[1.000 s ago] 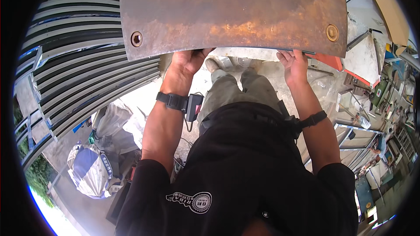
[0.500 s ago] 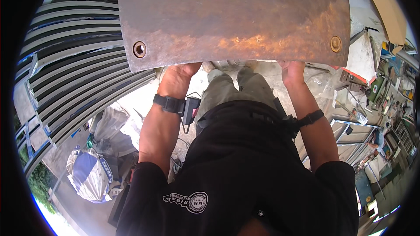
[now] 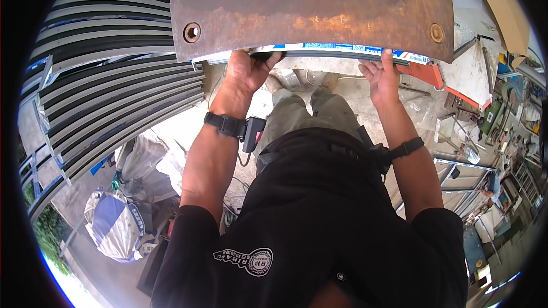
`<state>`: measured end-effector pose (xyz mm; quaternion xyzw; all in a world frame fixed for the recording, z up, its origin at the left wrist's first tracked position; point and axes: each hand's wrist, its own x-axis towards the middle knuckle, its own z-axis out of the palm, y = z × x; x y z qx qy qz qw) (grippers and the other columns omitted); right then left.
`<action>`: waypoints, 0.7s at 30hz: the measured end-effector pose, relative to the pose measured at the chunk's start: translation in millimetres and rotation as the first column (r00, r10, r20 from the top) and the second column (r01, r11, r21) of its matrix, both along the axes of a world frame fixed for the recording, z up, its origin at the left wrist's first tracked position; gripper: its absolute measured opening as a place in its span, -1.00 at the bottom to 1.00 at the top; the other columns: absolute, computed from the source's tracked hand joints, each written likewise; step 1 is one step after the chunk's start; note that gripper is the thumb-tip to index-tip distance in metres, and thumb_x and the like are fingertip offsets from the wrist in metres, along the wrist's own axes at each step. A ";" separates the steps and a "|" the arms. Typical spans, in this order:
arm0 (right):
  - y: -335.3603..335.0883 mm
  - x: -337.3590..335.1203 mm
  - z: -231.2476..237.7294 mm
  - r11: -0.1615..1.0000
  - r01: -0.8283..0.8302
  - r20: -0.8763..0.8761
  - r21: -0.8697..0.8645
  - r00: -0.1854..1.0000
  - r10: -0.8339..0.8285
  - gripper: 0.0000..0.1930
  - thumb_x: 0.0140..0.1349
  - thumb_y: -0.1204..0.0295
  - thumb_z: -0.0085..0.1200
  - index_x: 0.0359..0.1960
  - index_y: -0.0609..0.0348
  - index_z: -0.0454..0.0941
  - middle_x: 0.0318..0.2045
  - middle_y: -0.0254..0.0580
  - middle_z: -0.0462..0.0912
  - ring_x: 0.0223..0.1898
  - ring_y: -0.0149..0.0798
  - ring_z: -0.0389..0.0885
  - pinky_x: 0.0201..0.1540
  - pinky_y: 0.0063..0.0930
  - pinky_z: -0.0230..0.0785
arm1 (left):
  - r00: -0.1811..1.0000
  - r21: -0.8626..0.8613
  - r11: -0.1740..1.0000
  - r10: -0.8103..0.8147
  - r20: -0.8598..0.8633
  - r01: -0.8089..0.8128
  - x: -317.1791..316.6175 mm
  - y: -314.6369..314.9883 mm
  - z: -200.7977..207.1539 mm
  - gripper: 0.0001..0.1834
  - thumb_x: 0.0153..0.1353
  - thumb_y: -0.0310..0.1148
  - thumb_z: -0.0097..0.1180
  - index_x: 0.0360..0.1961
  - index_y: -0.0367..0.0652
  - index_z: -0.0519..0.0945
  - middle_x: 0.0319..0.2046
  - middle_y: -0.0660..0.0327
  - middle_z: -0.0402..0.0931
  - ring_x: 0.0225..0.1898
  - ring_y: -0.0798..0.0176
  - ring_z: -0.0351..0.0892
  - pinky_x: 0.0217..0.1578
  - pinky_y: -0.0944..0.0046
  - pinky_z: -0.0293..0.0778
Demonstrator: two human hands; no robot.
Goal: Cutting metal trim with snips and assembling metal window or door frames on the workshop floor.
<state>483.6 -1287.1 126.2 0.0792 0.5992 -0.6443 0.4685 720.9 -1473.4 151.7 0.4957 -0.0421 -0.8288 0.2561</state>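
A long metal profile (image 3: 337,55), dark along its side and covered with white-and-blue film on top, lies along the near edge of a rusty brown plate (image 3: 314,0). My left hand (image 3: 244,73) grips it near its left end, thumb toward the middle. Toward the right end, my right hand (image 3: 383,80) holds the same profile, one digit up against the film and the others curled below. The plate overhangs the profile and hides its far side. Two round holes with metal rings sit in the plate's near corners.
A stack of grey slatted frames (image 3: 125,88) stands at the left, above a white-and-blue sack (image 3: 117,225). A red-edged white surface (image 3: 471,74) and a cardboard sheet (image 3: 502,8) are at the right. Tools and metal parts clutter the far right floor.
The profile has come into sight from below the plate's near edge. Both hands, hidden at the fingers before, now show on it. The plate appears slightly higher in view.
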 end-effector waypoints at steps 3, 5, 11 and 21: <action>-0.9 -2.5 -1.8 0.999 -0.026 0.005 -0.024 1.000 0.027 -0.39 0.12 -0.07 0.10 -0.01 0.13 0.28 -0.18 -0.16 0.52 -0.14 -0.15 0.54 -0.11 -0.27 0.39 | 1.000 0.028 1.000 0.000 0.011 -0.001 -1.7 -3.3 -0.9 -0.77 0.25 -0.41 -0.18 -0.24 -0.39 0.40 -0.15 -0.10 0.38 -0.09 -0.09 0.45 -0.06 0.04 0.56; -0.3 -1.9 -2.0 1.000 -0.020 -0.001 -0.015 1.000 0.020 -0.39 0.12 -0.07 0.11 0.00 0.14 0.28 -0.17 -0.15 0.52 -0.13 -0.15 0.54 -0.10 -0.27 0.39 | 1.000 0.028 1.000 0.003 0.017 -0.003 -3.0 -2.3 0.9 -0.77 0.24 -0.42 -0.20 -0.25 -0.43 0.39 -0.15 -0.13 0.37 -0.08 -0.12 0.43 -0.04 0.02 0.54; -1.0 -1.7 1.2 1.000 -0.021 0.005 0.004 1.000 0.021 -0.35 0.09 -0.12 0.10 0.00 0.16 0.31 -0.14 -0.14 0.52 -0.09 -0.14 0.51 -0.02 -0.22 0.34 | 1.000 0.032 0.999 0.017 0.015 -0.017 -0.6 -2.9 -2.8 -0.73 0.20 -0.45 -0.15 -0.18 -0.50 0.36 -0.08 -0.22 0.33 -0.04 -0.23 0.39 -0.03 0.01 0.54; -2.9 -0.6 5.3 1.000 -0.018 0.012 0.008 1.000 0.018 -0.36 0.06 -0.13 0.13 -0.04 0.14 0.36 -0.15 -0.16 0.52 -0.07 -0.14 0.50 0.04 -0.18 0.31 | 0.998 0.022 0.999 0.037 0.040 -0.038 -5.4 -0.7 4.3 -0.78 0.21 -0.48 -0.16 -0.27 -0.50 0.38 -0.17 -0.18 0.37 -0.10 -0.18 0.44 -0.08 0.03 0.58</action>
